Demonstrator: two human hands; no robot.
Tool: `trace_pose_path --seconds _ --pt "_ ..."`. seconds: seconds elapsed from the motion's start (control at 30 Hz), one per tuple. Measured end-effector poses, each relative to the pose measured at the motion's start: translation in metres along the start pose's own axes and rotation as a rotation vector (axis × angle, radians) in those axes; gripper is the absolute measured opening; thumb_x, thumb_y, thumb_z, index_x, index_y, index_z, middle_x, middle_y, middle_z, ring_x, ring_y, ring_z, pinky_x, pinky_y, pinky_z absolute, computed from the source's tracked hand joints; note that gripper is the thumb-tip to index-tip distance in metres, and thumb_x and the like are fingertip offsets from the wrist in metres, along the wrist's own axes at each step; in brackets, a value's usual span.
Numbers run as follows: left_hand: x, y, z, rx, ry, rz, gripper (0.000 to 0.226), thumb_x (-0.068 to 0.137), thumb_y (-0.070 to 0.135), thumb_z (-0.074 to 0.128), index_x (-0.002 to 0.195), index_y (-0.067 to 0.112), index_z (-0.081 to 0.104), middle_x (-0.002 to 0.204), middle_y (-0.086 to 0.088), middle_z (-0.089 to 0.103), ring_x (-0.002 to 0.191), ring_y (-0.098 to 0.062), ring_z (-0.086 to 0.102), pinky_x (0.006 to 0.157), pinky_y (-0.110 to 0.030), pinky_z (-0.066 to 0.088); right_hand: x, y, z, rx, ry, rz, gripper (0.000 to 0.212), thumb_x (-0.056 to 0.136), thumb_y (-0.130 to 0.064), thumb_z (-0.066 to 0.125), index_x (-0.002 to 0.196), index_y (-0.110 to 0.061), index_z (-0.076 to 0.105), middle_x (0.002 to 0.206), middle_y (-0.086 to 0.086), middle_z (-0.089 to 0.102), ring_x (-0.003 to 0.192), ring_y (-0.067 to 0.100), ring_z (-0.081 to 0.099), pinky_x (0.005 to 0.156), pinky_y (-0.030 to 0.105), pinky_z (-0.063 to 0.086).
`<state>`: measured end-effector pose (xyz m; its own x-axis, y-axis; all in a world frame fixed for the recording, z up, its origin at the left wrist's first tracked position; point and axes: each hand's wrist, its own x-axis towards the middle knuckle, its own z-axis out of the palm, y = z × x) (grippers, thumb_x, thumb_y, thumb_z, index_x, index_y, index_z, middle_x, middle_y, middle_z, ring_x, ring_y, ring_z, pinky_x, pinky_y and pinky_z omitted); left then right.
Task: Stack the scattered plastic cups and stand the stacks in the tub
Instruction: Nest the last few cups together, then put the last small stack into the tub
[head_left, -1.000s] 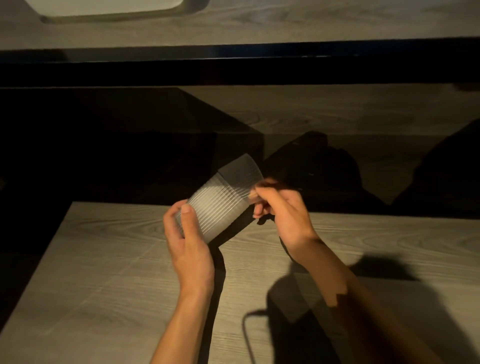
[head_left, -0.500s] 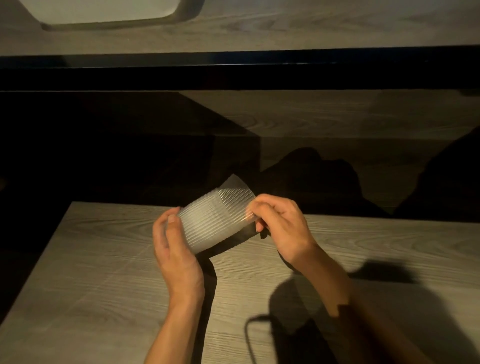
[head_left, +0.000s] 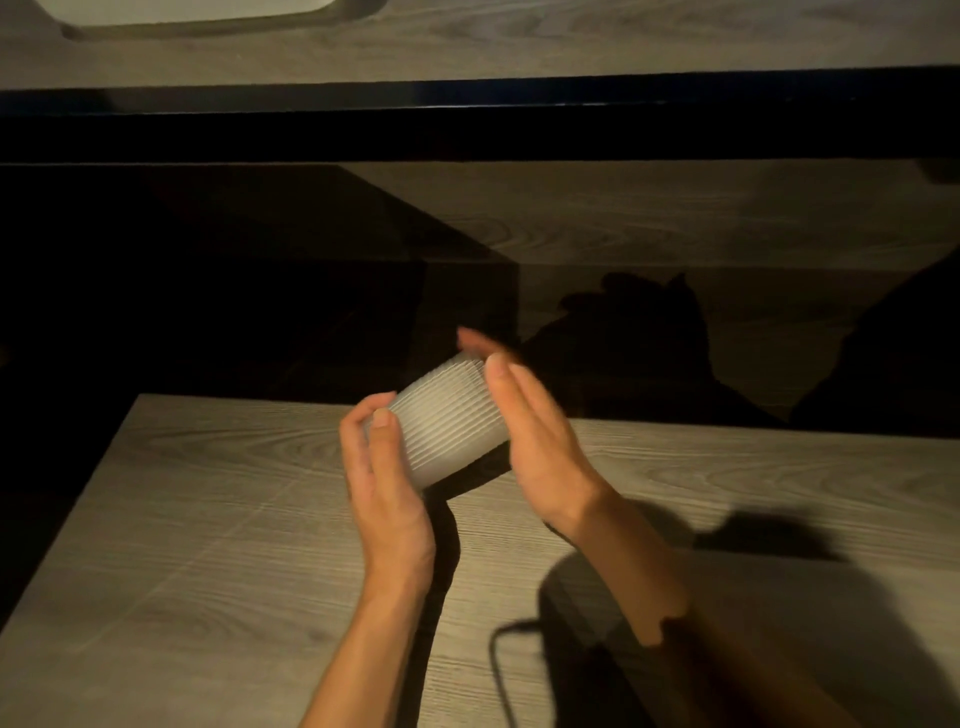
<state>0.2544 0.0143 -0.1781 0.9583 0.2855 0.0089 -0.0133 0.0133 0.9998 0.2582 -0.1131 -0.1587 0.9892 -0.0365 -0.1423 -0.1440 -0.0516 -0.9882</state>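
Observation:
A stack of ribbed translucent plastic cups (head_left: 449, 421) lies tilted in the air above the far edge of the wooden table (head_left: 208, 519). My left hand (head_left: 384, 483) grips its lower left end, thumb on top and fingers curled round. At the stack's upper right end my right hand (head_left: 535, 421) presses flat, fingers straight. The cups look fully nested, and no single cup sticks out. A pale tub (head_left: 197, 15) shows partly at the top left, on the far surface.
A wide dark gap (head_left: 208, 312) separates the near table from the far wooden surface (head_left: 675, 218). A dark cable (head_left: 498, 670) lies on the table near my right forearm. Heavy shadows cover the right side.
The cup that stuck out of the stack's upper end has slid in. My right hand went from pinching that cup to pressing flat on the end. The stack dropped slightly.

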Motion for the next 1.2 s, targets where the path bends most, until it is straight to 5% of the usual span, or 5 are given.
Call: trace_pose_path --seconds 0.27,0.47,0.6,0.9,1.2 --pt "-0.002 -0.002 0.002 -0.025 -0.034 -0.058 0.036 0.094 0.049 0.041 0.12 0.028 0.054 0.113 0.009 0.055 0.098 -0.007 0.055 0.078 -0.036 0.048 0.0 -0.001 -0.006 0.198 0.017 0.072 0.063 0.081 -0.085 0.036 0.133 -0.054 0.054 0.139 -0.015 0.056 0.132 0.009 0.05 0.116 0.047 0.035" --pt "-0.011 0.006 0.008 -0.215 -0.054 -0.209 0.042 0.092 0.061 0.044 0.118 0.033 0.061 0.116 -0.001 0.062 0.105 -0.019 0.06 0.086 -0.042 0.052 -0.012 -0.008 -0.007 0.311 -0.05 0.065 0.072 0.076 -0.033 0.078 0.14 -0.03 0.045 0.118 -0.01 0.07 0.114 0.007 0.065 0.088 0.024 0.055" --pt "-0.016 0.023 0.01 -0.304 -0.137 -0.38 0.078 0.08 0.078 0.059 0.137 0.025 0.053 0.134 -0.022 0.057 0.123 -0.044 0.057 0.096 -0.072 0.046 -0.014 -0.027 -0.008 0.292 0.005 0.056 0.087 0.061 -0.04 0.083 0.139 -0.033 0.045 0.118 -0.011 0.068 0.114 0.006 0.065 0.084 0.028 0.057" --pt "-0.054 0.083 -0.009 -0.137 -0.203 -0.277 0.046 0.094 0.059 0.051 0.124 0.025 0.056 0.118 0.0 0.061 0.102 -0.016 0.067 0.069 -0.032 0.059 -0.052 -0.08 -0.016 0.224 0.029 0.092 0.081 0.077 -0.039 0.082 0.145 -0.034 0.038 0.125 -0.006 0.067 0.117 0.013 0.065 0.101 0.047 0.053" --pt "-0.077 0.172 -0.014 0.022 -0.464 -0.093 0.076 0.063 0.063 0.081 0.126 0.033 0.051 0.111 0.02 0.063 0.106 -0.012 0.066 0.078 -0.034 0.062 -0.098 -0.177 -0.05 0.077 0.021 -0.008 0.075 0.071 -0.039 0.085 0.137 -0.038 0.048 0.127 -0.008 0.062 0.115 0.008 0.062 0.089 0.033 0.058"
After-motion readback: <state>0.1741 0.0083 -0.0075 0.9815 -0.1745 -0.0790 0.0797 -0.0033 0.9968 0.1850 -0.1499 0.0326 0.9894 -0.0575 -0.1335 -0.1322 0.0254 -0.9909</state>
